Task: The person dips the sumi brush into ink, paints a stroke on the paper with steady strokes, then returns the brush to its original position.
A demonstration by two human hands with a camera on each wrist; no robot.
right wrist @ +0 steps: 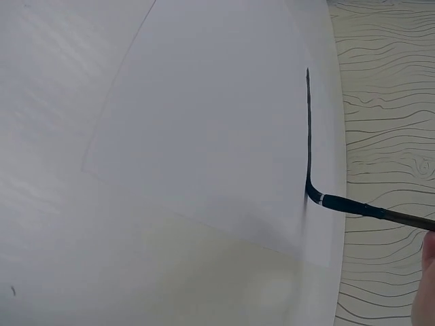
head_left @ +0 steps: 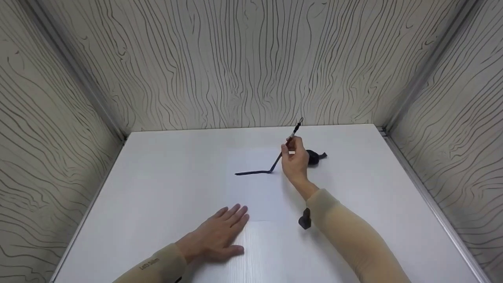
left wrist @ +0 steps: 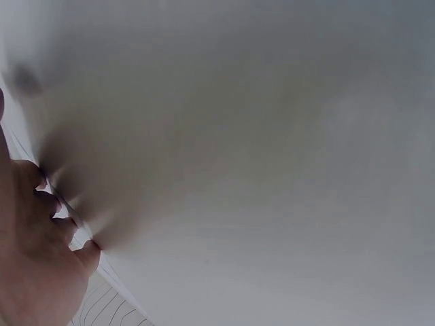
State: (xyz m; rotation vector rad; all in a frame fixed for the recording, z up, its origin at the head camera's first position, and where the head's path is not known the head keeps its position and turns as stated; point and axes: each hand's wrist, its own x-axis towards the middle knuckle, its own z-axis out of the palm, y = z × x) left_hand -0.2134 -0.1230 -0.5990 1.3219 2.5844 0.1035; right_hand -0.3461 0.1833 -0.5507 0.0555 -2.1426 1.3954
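My right hand (head_left: 296,162) pinches a dark-handled brush (head_left: 277,160) partway up its handle, the brush leaning away with its hanging loop at the top. Its bent black bristles touch a white sheet of paper (head_left: 255,200) at the right end of a thin, straight black stroke (head_left: 251,172). In the right wrist view the brush (right wrist: 353,206) and stroke (right wrist: 309,129) appear up close, with only a bit of the hand at the edge. My left hand (head_left: 220,232) lies palm down, fingers straight, fingertips at the paper's lower left edge. The left wrist view shows it (left wrist: 41,265) from the side.
Just behind the right hand sits a black rounded object (head_left: 313,158) with a short tab, partly hidden. A small dark piece (head_left: 304,219) shows beside the right sleeve. The white table (head_left: 157,165) meets wood-grain patterned panels (head_left: 251,67) at the back and sides.
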